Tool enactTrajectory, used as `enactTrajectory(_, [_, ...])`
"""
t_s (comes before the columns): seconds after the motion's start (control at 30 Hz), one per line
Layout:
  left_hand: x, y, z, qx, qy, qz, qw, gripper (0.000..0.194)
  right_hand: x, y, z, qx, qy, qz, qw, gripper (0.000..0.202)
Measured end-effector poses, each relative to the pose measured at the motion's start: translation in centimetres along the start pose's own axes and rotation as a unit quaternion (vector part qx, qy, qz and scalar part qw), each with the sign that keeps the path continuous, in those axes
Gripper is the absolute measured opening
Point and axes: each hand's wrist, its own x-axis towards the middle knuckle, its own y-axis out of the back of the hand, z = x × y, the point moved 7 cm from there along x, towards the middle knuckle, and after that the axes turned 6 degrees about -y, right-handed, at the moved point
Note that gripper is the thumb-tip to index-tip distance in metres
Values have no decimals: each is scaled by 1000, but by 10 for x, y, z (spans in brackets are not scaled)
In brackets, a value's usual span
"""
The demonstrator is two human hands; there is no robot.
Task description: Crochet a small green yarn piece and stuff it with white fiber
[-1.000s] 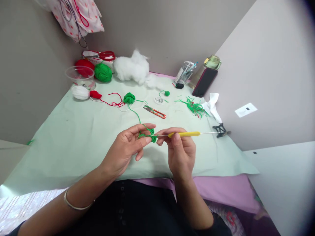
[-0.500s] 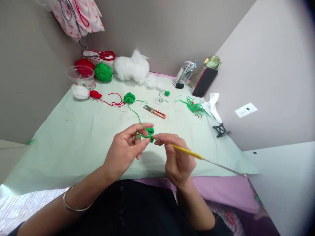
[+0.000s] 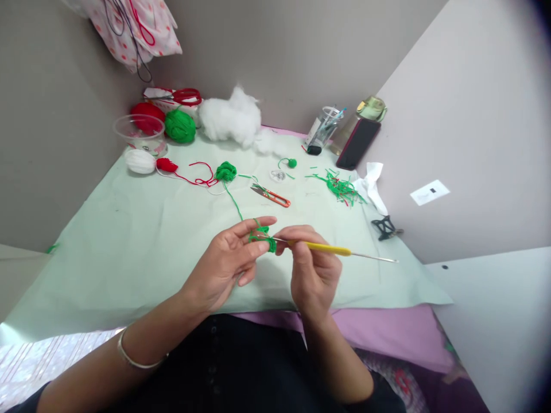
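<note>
One small green crochet piece is being pinched by the left hand above the tablecloth, while the right hand is gripping the yellow-handled crochet hook; steady tension on the green yarn should be helping.

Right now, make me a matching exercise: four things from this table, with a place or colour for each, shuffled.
1. crochet hook
2. green yarn piece
3. phone
4. snips

A. in front of the bottle
B. pinched in the left hand
C. orange handles
D. gripped by the right hand

Pairs: 1-D, 2-B, 3-A, 4-C
</note>
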Motion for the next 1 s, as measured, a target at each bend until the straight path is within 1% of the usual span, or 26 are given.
enactTrajectory(0.07, [0,-1,0,16,-20,2,1000,33,0,-5,0,-25,8,-18,1000,22])
enactTrajectory(0.13, [0,0,0,14,-34,18,999,36,-4,-7,-2,-81,50,-18,995,26])
enactTrajectory(0.2, [1,2,-4,-6,-12,23,1000,36,-10,-9,-6,-149,115,-17,982,34])
enactTrajectory(0.23, [1,2,-7,-20,9,17,1000,35,-12,-9,-7,-177,140,-18,974,37])
enactTrajectory(0.27, [2,3,-10,-35,32,11,999,33,-13,-8,-7,-190,151,-16,970,38])
enactTrajectory(0.3, [3,3,-12,-50,50,5,998,31,-13,-6,-7,-184,143,-10,973,37])
enactTrajectory(0.33, [3,3,-12,-61,58,1,996,29,-10,-2,-5,-158,117,0,981,33])
enactTrajectory(0.4, [5,5,-9,-70,47,3,996,27,-4,6,2,-68,40,25,997,25])
enactTrajectory(0.43, [6,6,-8,-64,37,4,997,26,-1,8,4,-22,6,31,999,23])
enactTrajectory(0.5, [5,5,-5,-37,18,3,999,26,3,5,7,29,-37,13,999,20])
enactTrajectory(0.6, [3,2,-1,10,-12,-6,1000,27,3,-3,6,23,-40,-23,999,17])
enactTrajectory(0.67, [2,1,1,30,-25,-9,999,29,2,-2,10,31,-50,-21,998,17])
enactTrajectory(0.83, [1,3,5,56,-28,-5,998,32,2,4,28,103,-126,-22,986,21])
enactTrajectory(1.0, [1,4,8,76,-41,-8,996,31,5,5,25,131,-134,-33,982,21])
